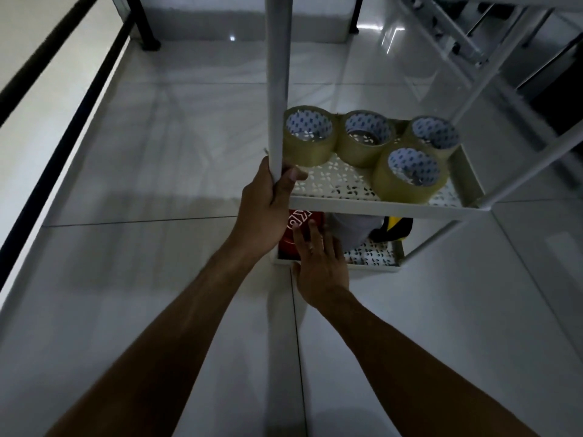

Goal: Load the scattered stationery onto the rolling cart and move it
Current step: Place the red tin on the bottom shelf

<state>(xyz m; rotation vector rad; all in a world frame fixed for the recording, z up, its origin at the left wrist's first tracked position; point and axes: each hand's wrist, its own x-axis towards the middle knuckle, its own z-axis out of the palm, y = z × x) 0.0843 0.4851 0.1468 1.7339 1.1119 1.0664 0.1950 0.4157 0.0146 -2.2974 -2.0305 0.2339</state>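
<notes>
A white rolling cart [388,208] with perforated shelves stands on the tiled floor in front of me. Several rolls of clear-brown packing tape [407,176] sit on its middle shelf. On the bottom shelf lie a red box [298,220], a white object [353,230] and a yellow-and-black item [392,228]. My left hand [268,200] is wrapped around the cart's near-left upright post [277,74] at middle-shelf height. My right hand [318,260] reaches over the bottom shelf's front rim, fingers spread flat against the red box, thumb at the rim.
A pale table edge with black frame rails [63,99] runs along the left. A black leg [143,23] stands at the back left. White racking [457,36] sits at the back right. Glossy tiled floor [157,184] spreads around the cart.
</notes>
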